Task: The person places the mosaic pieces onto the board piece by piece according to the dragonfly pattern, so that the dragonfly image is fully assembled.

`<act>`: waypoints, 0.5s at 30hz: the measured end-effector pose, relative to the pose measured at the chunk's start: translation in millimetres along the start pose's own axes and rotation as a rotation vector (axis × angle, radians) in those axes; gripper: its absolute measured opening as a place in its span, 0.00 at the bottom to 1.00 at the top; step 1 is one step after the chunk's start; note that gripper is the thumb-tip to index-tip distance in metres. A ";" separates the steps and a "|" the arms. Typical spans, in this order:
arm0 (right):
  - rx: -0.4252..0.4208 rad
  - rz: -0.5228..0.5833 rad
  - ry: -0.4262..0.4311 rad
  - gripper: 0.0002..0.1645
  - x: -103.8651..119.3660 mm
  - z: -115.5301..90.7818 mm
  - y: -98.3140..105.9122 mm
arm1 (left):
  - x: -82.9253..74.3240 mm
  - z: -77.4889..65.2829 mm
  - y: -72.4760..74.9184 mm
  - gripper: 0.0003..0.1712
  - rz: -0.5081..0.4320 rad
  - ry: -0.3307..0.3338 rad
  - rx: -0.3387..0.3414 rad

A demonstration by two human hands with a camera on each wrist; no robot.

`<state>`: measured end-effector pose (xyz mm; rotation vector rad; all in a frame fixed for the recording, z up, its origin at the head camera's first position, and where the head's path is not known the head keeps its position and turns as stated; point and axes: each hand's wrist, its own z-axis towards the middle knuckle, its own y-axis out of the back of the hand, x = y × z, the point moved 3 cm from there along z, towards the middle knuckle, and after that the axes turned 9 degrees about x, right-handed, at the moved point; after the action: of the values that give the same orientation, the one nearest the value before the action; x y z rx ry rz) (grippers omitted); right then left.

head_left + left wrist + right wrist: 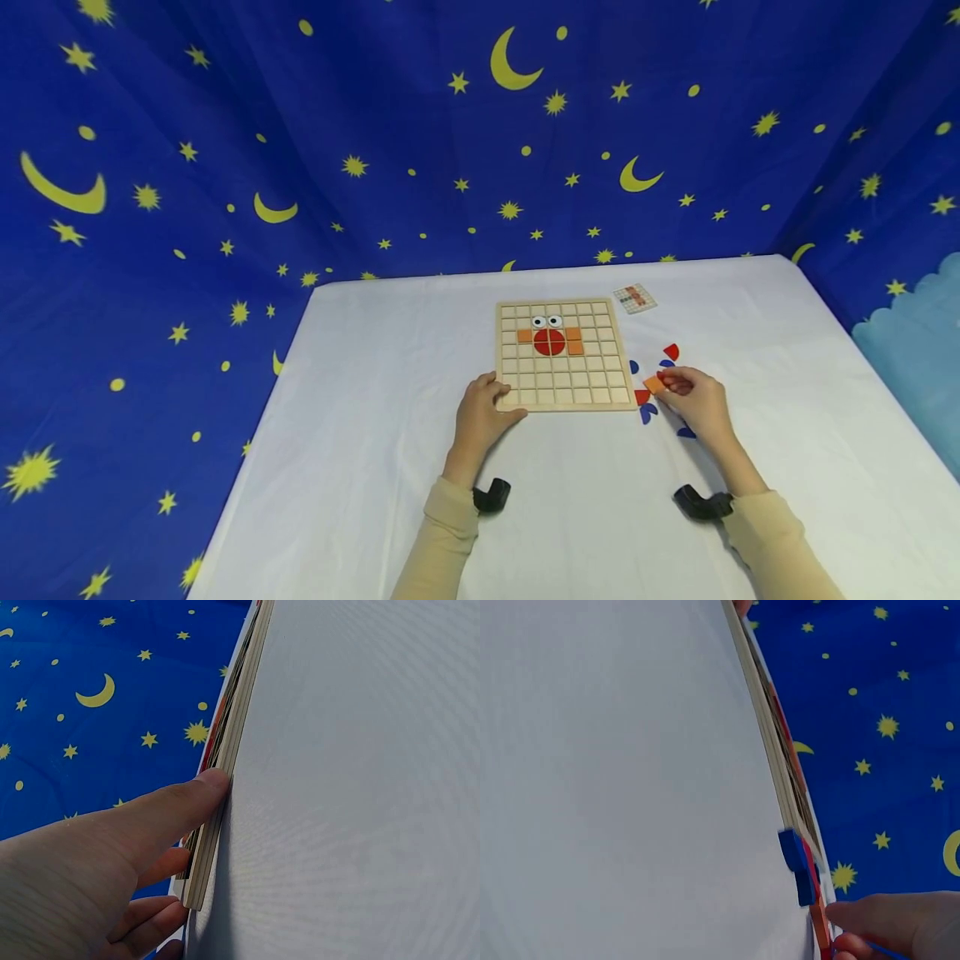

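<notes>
A square wooden grid board (566, 379) lies on the white table. My left hand (480, 412) holds its near left corner, thumb along the front edge and fingers at the left side. On the board, two round eye tiles (547, 322) sit above a red circle of quarter pieces (549, 342), flanked by orange squares (574, 340). To the right of the board, my right hand (699, 400) pinches an orange square tile (654, 384) between thumb and fingers, just over the loose pieces. In the right wrist view this tile (820, 924) shows edge-on beside blue pieces (799, 859).
Several loose red and blue pieces (648, 412) lie right of the board, one red quarter (671, 352) beyond the right hand. A small pattern card (634, 298) lies behind the board's far right corner. A blue star-printed curtain (420, 125) stands behind the table (360, 417).
</notes>
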<state>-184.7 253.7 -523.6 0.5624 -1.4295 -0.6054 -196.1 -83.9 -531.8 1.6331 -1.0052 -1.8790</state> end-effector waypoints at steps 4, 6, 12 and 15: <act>-0.018 -0.028 -0.002 0.19 1.9 -3.2 -3.7 | 0.4 -0.1 -0.7 0.28 0.006 0.004 0.004; -0.039 -0.033 0.000 0.18 3.1 -4.1 -4.7 | 1.0 0.1 -1.3 0.28 0.012 0.005 0.003; -0.090 -0.067 -0.015 0.18 3.7 -4.5 -7.6 | 1.5 0.4 -1.4 0.28 0.014 0.010 0.009; -0.099 -0.076 -0.005 0.19 1.7 -4.4 -9.6 | 1.6 0.8 -1.3 0.28 0.014 0.007 0.010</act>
<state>-180.7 245.6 -529.1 0.5386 -1.3797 -0.7344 -197.0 -84.1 -533.8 1.6329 -1.0223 -1.8605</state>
